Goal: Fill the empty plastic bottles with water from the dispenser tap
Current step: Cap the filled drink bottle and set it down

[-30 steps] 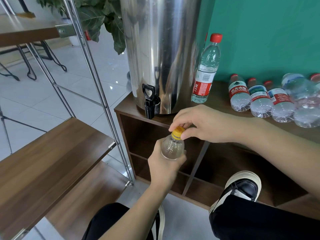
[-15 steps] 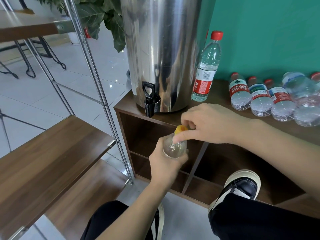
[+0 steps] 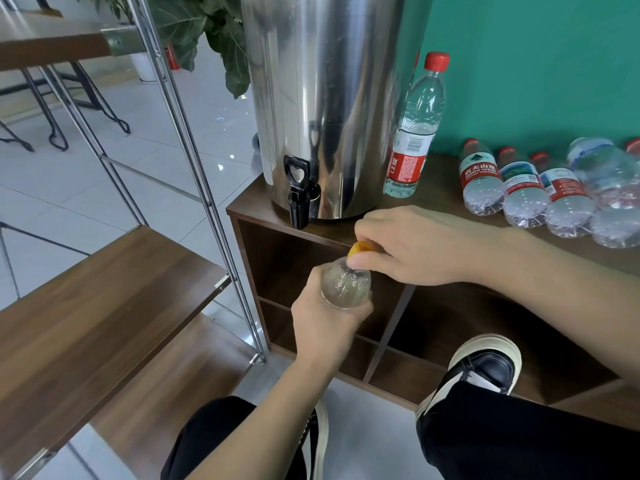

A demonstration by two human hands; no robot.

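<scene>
Entry, head view: I see the clear bottle (image 3: 345, 287) I am working on carries no visible water line; from this angle I cannot tell its contents. My left hand (image 3: 323, 327) grips its body from below, fingers curled round it, neck pointing up toward my right hand (image 3: 420, 245). The right hand pinches the yellow cap (image 3: 360, 247) at the neck, thumb and fingertips closed on it, knuckles covering most of the cap. Above and just beyond both hands stands the steel dispenser (image 3: 327, 102) on the wooden cabinet (image 3: 440, 181), its black tap (image 3: 298, 194) up and to the left of the right hand, apart from the bottle. Beyond the right hand an upright bottle with a red cap (image 3: 414, 129) stands just beside the dispenser; water fills its lower part. Further right of the right wrist lies a row of bottles on their sides (image 3: 540, 192), touching one another, apparently empty (glare makes this hard to confirm). Against the frame one second ago: the cap then showed fully between the fingertips; now the right hand has rotated over it and only a sliver of yellow shows. The left hand's hold on the bottle is unchanged, and it sits at the same spot below the tap.
</scene>
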